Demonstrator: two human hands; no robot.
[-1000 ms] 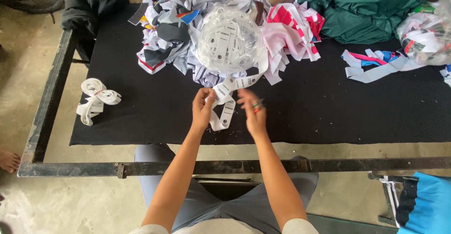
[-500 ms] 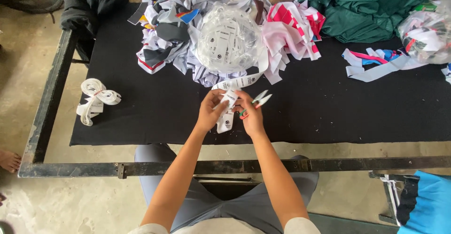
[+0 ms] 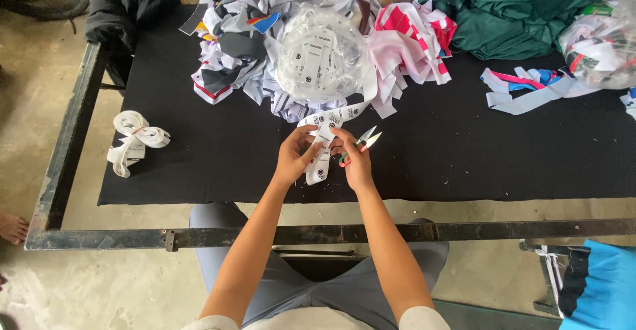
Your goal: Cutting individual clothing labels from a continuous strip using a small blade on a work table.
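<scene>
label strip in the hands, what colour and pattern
White label strip with repeated dark round marks, held by both hands; head view shows it.

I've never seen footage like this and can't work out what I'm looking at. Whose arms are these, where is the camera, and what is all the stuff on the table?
There is no machine here. The camera sits on a person's head and looks down, so the two bare arms are that person's own, with their lap at the bottom edge. The left hand and right hand together hold a white printed label strip; the right hand also holds small thread snips, blades pointing away. The strip runs up to a clear bag of labels. All this lies on a black table cover, along with a pile of fabric scraps, pink striped pieces, green cloth and a bundle of white strips at the left.
</scene>
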